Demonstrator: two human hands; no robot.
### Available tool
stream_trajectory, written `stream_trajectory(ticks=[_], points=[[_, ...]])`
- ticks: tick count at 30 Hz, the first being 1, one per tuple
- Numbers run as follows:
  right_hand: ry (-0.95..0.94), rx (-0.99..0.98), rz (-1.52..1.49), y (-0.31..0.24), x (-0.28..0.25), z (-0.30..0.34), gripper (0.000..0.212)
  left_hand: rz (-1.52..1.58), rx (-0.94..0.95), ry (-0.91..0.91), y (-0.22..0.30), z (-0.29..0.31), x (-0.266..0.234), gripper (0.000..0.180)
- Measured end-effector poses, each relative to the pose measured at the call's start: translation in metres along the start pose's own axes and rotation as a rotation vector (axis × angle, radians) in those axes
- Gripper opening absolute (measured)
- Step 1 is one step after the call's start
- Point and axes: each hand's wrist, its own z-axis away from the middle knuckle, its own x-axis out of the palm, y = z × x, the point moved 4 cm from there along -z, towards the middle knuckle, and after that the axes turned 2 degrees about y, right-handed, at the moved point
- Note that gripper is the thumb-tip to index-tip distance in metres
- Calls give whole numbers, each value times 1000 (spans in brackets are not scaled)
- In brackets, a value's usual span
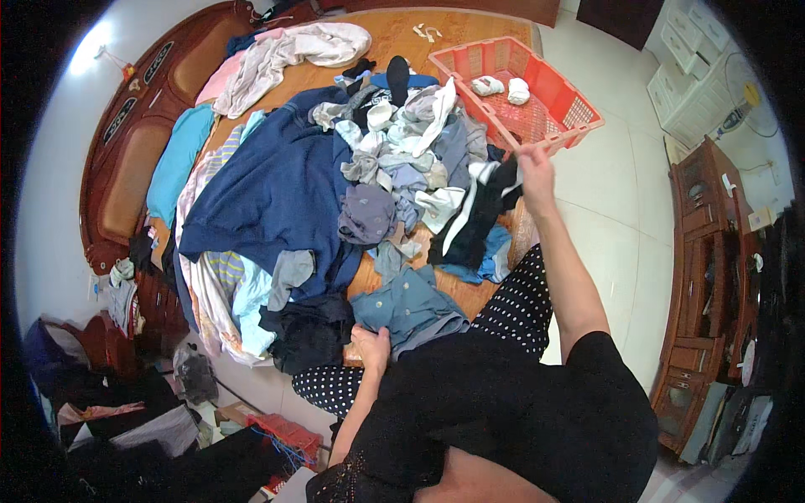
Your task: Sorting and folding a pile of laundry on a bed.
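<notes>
Left hand [369, 347] holding edge of grey-green garment [411, 303], near side of bed [486, 23]. Right hand [537, 174] curled at red basket's [579, 111] near corner, beside black-and-white garment [471, 222]; cannot tell if gripping. Beyond: heaped socks [407, 142], navy sweater [281, 184] left of them.

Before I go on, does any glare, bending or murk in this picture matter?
Head view: the lamp flares white at upper left; the headboard and wooden cabinet bow near the rim; the black garment shows little fold detail, while the grey-green garment beside it reads clearly.
</notes>
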Motion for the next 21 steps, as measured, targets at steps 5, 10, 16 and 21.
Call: stream_trajectory(ticks=[5,10,16,21], points=[[49,-266,169,-43,-1,0,25,298,-308,-371,-35,8,12,47],[-218,-163,836,1,8,58,58,131,-264,-549,-22,16,12,49],[-717,-624,1046,11,52,174,66,447,-489,-647,8,24,1,37],[-678,-453,1132,55,49,175,54,1165,-600,-690,17,27,8,37]])
